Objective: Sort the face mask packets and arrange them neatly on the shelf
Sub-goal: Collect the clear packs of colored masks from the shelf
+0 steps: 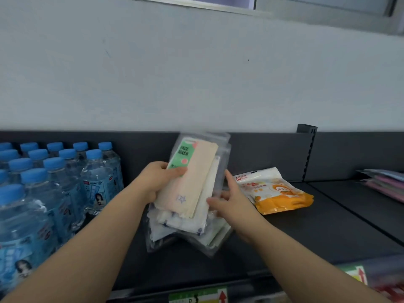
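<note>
My left hand (157,180) grips a stack of clear face mask packets (194,182), tilted up above the dark shelf (306,228); the front packet shows a peach mask and a green "FACE MASK" label. My right hand (229,202) pinches the stack's right edge, thumb in front and fingers behind. More clear packets (185,232) with white masks lie in a loose pile under the stack. To the right, a white and orange packet (277,191) lies flat on the shelf.
Several blue-capped water bottles (54,189) fill the shelf's left side. Pink and blue packets (384,184) are stacked at far right, beyond a shelf divider post (308,154). Price labels (196,296) run along the front edge. A grey wall rises behind.
</note>
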